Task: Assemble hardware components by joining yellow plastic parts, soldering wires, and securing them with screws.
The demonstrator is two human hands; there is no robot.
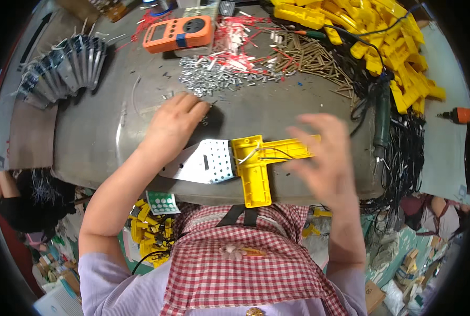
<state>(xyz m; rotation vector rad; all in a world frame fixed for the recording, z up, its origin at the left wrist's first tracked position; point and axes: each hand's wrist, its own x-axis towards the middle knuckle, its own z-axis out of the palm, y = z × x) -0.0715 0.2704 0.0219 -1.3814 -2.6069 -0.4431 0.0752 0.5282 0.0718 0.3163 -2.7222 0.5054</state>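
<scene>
In front of me lies a yellow T-shaped plastic housing (pixel 256 181), its hollow side up, with black and white wires inside. A white perforated plate (pixel 214 171) adjoins its left side. My left hand (pixel 177 121) is above that plate, fingers curled down at the tabletop beside a few tiny metal pieces (pixel 205 121); what its fingertips pinch, if anything, is hidden. Blurred by motion, my right hand (pixel 324 158) hovers at the housing's right arm with fingers apart and nothing visible in them.
Silver metal pieces (pixel 206 76) and brass-coloured screws (pixel 316 60) lie in heaps behind my hands. An orange multimeter (pixel 178 34) stands at the back. Yellow housings (pixel 403 68) pile up at right, by a dark-handled soldering iron (pixel 382 116). Metal plates (pixel 63 68) are bunched at left.
</scene>
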